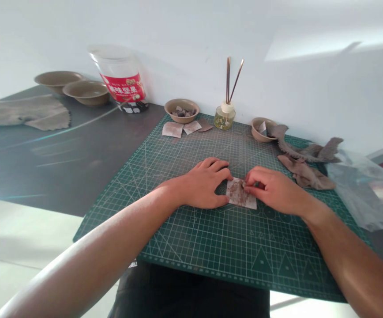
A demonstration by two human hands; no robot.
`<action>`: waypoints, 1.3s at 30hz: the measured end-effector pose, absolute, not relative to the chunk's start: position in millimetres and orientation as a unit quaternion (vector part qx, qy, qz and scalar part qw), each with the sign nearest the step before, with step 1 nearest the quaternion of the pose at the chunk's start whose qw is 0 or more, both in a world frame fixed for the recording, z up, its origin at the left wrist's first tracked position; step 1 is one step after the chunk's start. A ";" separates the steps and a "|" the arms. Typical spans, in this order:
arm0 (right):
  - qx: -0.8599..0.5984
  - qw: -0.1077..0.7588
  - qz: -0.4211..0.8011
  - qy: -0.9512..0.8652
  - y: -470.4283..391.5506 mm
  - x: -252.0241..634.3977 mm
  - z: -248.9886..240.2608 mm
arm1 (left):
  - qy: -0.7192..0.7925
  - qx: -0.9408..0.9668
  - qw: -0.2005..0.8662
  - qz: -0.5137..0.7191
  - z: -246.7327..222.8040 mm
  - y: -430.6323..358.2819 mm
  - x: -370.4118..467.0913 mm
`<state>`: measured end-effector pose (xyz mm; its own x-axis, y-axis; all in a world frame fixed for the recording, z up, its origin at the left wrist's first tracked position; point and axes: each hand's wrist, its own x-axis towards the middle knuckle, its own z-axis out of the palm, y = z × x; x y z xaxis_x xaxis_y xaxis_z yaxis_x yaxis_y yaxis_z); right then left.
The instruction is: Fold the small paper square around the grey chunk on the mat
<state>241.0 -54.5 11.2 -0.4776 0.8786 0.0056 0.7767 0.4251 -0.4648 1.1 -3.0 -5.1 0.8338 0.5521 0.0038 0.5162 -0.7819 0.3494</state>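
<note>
A small white sheet (pixel 251 203), smudged brown, lies flat on the green cutting mat (pixel 185 238). At its three o'clock, the right hand (pixel 267 187) has its grip closed, fingertips pinching a small greyish piece (pixel 243 185) against the sheet; the fingers mostly hide it. At nine o'clock, the left hand (pixel 206 184) has its grip spread, thumb and finger touching the sheet's near edge on that side.

Farther out, a bowl of fragments (pixel 182 119) stands at eleven, with flat patches (pixel 172 129) just beside it. A reed diffuser (pixel 224 120) stands just short of twelve, a smaller bowl (pixel 260 137) toward one, and a brown cloth (pixel 306 173) lies between two and three. On the dark tabletop (pixel 88 154), a red-labelled jar (pixel 123 90) stands between ten and eleven.
</note>
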 end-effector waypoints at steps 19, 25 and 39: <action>-0.497 0.117 0.185 -0.840 -52.0 248.8 15.7 | 0.282 0.944 0.160 0.062 -5.3 -3.0 1.1; -0.441 0.101 0.244 -0.858 -56.2 245.4 17.0 | 0.284 0.942 0.171 0.052 -4.0 -3.4 1.3; -0.502 0.146 0.172 -0.835 -50.7 247.2 9.6 | 0.283 0.943 0.170 0.049 -3.7 -2.8 0.9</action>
<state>247.2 -50.7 9.6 -0.4537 0.8882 0.0717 0.7878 0.4374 -0.4337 0.9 -2.8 -3.7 0.8351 0.5501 -0.0028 0.5165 -0.7824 0.3479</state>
